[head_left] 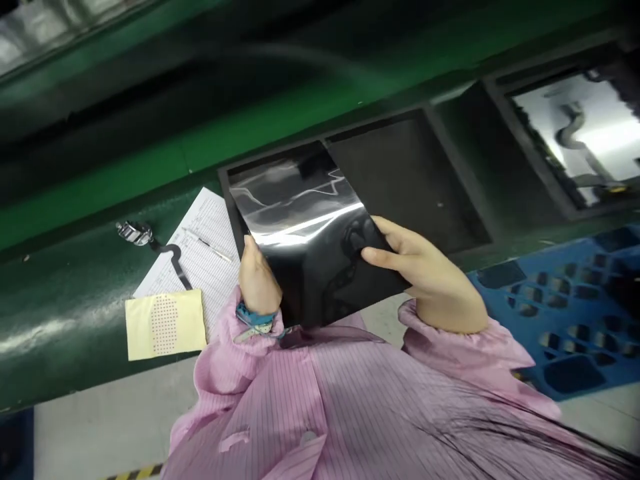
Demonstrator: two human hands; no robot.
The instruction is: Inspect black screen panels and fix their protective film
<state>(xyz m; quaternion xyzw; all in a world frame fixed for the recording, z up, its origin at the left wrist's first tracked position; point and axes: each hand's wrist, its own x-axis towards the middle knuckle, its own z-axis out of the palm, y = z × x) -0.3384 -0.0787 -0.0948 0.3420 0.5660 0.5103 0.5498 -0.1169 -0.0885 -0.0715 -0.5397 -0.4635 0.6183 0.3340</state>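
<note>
A glossy black rectangular panel (320, 267) is held tilted in front of my body, with wavy light reflections across its upper half. My left hand (259, 277) supports its left edge, fingers mostly behind it and the thumb side up. At the right edge my right hand (425, 273) grips it, thumb on the face and the other fingers along and behind the edge. Beyond the panel lies a dark framed tray (405, 180) on the bench. A printed form sheet (210, 227) is left of my left hand, with a pen (207, 245) on it.
The green bench (75, 307) carries a yellow paper (165, 325) with red marks and a metal clip-like item (135, 233) with a dark strap. At the right, a shiny panel (580, 133) lies in another dark frame. A blue plastic pallet (565, 313) sits below the bench.
</note>
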